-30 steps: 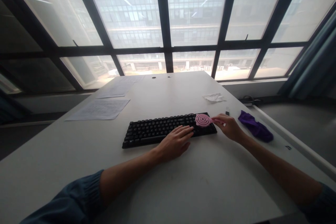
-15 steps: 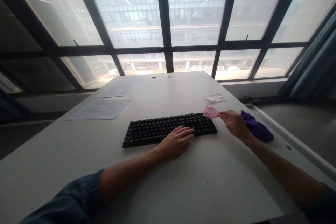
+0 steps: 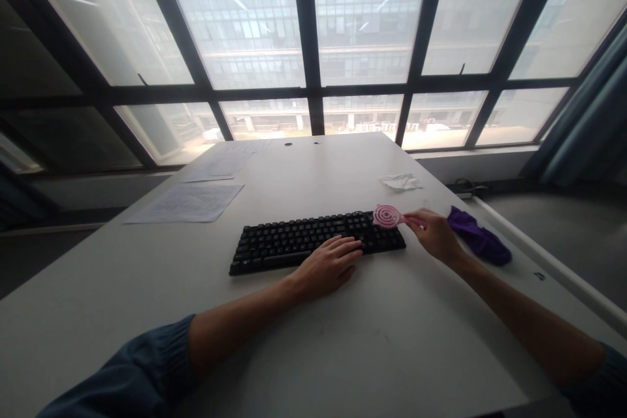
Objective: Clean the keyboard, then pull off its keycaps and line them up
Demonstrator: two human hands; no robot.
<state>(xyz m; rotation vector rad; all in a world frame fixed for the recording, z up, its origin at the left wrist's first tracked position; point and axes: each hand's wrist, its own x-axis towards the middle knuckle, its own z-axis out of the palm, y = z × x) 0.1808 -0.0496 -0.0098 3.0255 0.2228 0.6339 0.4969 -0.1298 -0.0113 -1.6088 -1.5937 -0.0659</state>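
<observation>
A black keyboard (image 3: pixel 284 240) lies across the white table (image 3: pixel 313 353). On its right half rests my left hand (image 3: pixel 329 266), fingers stretched out flat over the keys. A pink hairbrush (image 3: pixel 386 216) with a round spiral head is over the number keys at the keyboard's right end. My right hand (image 3: pixel 433 233) grips the brush by its handle, fingers closed around it. Whether the bristles touch the keys I cannot tell. Just beyond my right hand, a purple cloth (image 3: pixel 479 236) lies crumpled on the table.
Printed paper sheets (image 3: pixel 189 203) lie on the table's left side. A crumpled white tissue (image 3: pixel 400 181) is behind the brush, near the right edge. Large windows (image 3: pixel 259 19) stand beyond the table, and a blue curtain (image 3: pixel 578 111) hangs at the right.
My right hand has shifted slightly left and toward me, bringing the hairbrush further over the number keys. The left hand and the keyboard stay in place.
</observation>
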